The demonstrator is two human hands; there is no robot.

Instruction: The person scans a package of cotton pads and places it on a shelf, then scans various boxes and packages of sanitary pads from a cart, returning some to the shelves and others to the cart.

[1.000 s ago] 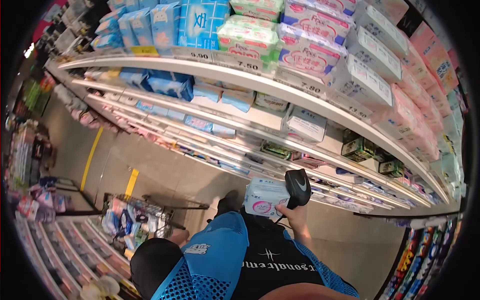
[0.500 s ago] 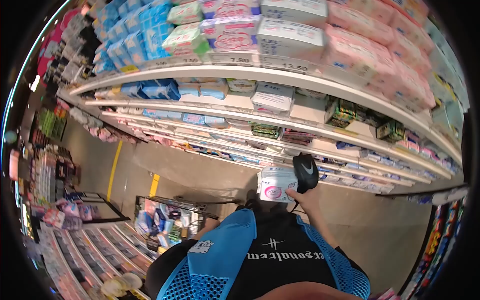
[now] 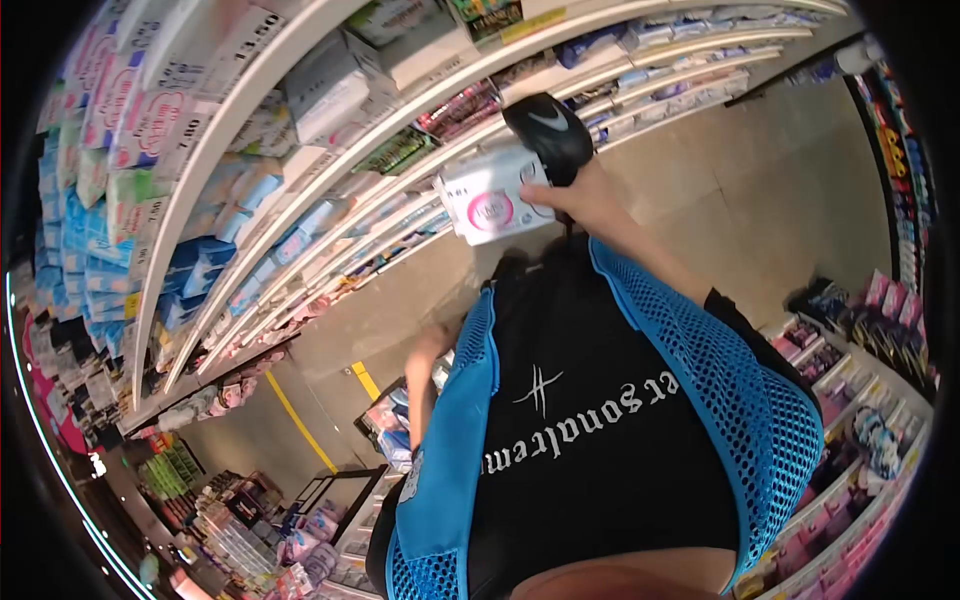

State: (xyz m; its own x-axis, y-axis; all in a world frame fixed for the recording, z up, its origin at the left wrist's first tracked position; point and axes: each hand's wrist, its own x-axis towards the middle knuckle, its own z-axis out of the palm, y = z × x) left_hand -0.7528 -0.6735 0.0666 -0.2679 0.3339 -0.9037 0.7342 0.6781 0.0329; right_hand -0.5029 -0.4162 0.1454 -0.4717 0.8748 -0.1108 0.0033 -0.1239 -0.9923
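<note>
In my right hand (image 3: 575, 197) is a white pack (image 3: 490, 212) with a pink oval label, the thumb pressed across its front. A black handheld device (image 3: 548, 136) with a grey curved mark, which looks like a barcode scanner, sits against the same hand, just beyond the pack. Both are held in front of the shelf edges. My left hand (image 3: 432, 346) is lower, beside my blue mesh vest (image 3: 445, 480) and above a cart of packaged goods (image 3: 390, 420). Its fingers are blurred, and I cannot make out what they touch.
A tall white shelf unit (image 3: 215, 150) with price labels runs along the front and left, stocked with packs. A white box (image 3: 335, 90) sits on a lower tier. More racks (image 3: 850, 440) stand at the right. Yellow lines (image 3: 300, 420) mark the floor.
My view has turned, so the shelves slant to the left. The pack and black device appear higher and remain in my right hand. My left hand now shows above the cart.
</note>
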